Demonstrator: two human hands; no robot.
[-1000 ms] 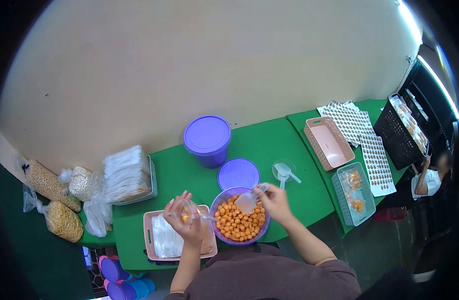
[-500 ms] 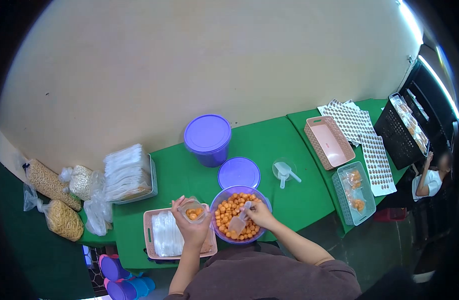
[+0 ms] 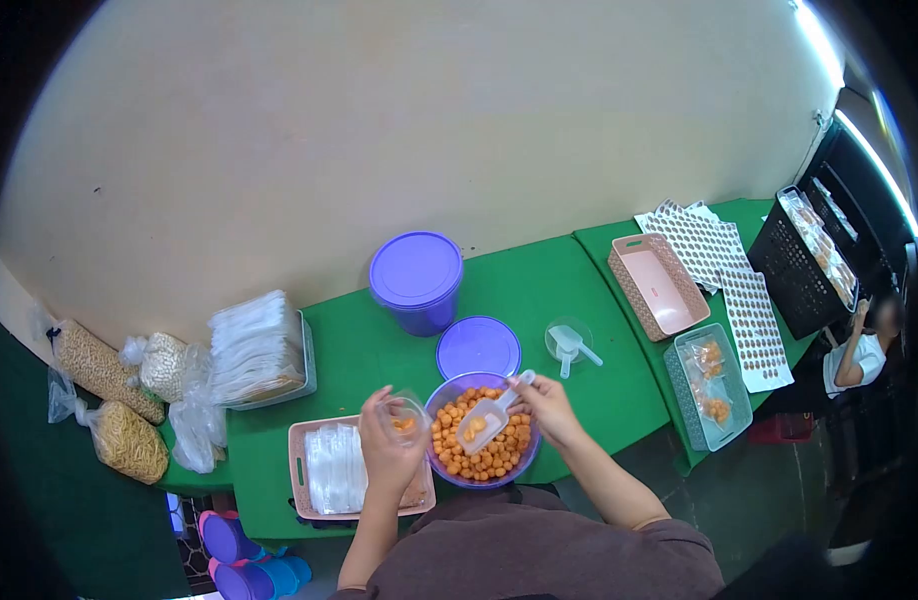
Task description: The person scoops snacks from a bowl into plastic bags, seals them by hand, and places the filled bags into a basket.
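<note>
Half a second back the scoop (image 3: pixel 487 421) was dug low into the orange balls; now it is lifted, a few balls in it, over the purple bowl (image 3: pixel 434 400); the right hand (image 3: pixel 545 402) is closed round its handle, which runs up and right, the mouth pointing down-left toward the small clear bag (image 3: pixel 406 415); the left hand (image 3: pixel 391 447), fingers curled about that bag, holds it just beside the bowl's left rim, above the pink tray (image 3: pixel 297 472); its mouth seems open, though the view is small.

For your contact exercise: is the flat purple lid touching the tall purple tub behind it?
Apart. The head view shows green table between the lid and the tub.
</note>
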